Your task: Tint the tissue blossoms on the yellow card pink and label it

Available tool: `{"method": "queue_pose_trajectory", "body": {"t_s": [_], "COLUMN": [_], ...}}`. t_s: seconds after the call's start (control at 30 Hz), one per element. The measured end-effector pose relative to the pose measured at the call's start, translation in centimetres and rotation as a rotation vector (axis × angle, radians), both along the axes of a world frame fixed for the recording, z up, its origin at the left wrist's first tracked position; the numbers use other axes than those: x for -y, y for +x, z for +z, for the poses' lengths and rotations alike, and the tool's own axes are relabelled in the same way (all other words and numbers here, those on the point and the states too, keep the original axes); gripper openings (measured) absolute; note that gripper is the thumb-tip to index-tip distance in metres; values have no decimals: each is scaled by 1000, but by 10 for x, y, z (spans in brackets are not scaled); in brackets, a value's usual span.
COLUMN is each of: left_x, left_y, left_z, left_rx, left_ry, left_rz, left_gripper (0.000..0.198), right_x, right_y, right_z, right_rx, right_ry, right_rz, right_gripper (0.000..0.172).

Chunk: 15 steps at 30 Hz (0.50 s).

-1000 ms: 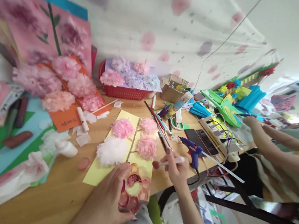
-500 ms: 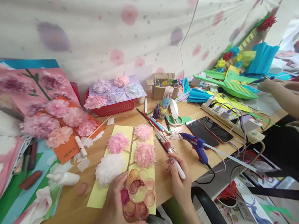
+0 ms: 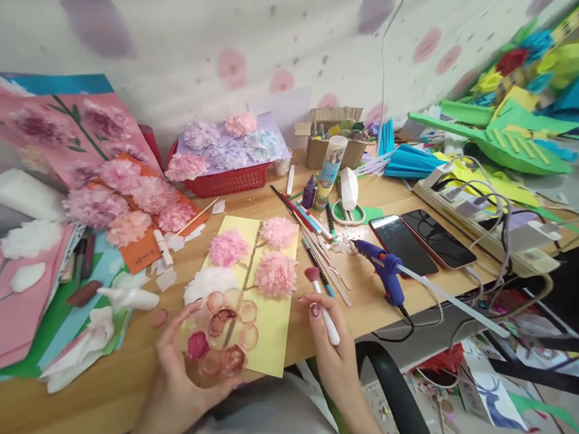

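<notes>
My left hand (image 3: 185,362) grips a clear round paint palette (image 3: 212,365) by its edge; its wells are stained pink, brown and magenta. The palette is held over the lower left of a yellow card (image 3: 267,339). On that card are pink fluffy flowers (image 3: 275,274) along a brown stem and a white fluffy flower (image 3: 209,283), partly hidden behind the palette. In my right hand (image 3: 332,341) is a white-handled makeup brush (image 3: 329,320) with reddish bristles, its tip pointing up and away, right of the card and apart from it.
A blue glue gun (image 3: 380,267) lies at right, beside two phones (image 3: 402,242) and a power strip (image 3: 489,226). Thin paintbrushes (image 3: 326,263) lie behind the brush. At back stands a red basket (image 3: 227,180) with flowers. A white glue bottle (image 3: 135,298) lies left.
The palette in my left hand has moved left, uncovering the card's lower right. My right hand with the brush has shifted slightly left. The view has turned, and the other person's arms at right are mostly out of sight.
</notes>
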<state>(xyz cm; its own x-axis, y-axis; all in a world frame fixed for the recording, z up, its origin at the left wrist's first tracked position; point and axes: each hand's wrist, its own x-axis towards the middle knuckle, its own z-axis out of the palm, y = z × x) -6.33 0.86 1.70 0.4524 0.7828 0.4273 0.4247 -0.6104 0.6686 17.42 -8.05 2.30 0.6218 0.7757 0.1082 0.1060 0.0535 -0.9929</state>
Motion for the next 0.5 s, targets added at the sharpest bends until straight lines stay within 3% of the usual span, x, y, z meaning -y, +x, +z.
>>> {"method": "queue_pose_trajectory", "body": {"t_s": [0.1, 0.2, 0.5], "left_x": [-4, -7, -6], "left_y": [-5, -7, -14], "left_z": [3, 2, -12], "left_rx": [27, 20, 5], "left_ry": [29, 33, -156], "left_rz": [81, 130, 137], "left_gripper": [109, 107, 111], "right_x": [6, 4, -9], "right_y": [-10, -14, -24], "right_z": [5, 3, -1], "right_rx": [-93, -101, -27], "right_ry": [-44, -39, 3], "right_rz": [90, 93, 62], "right_gripper": [19, 20, 19]}}
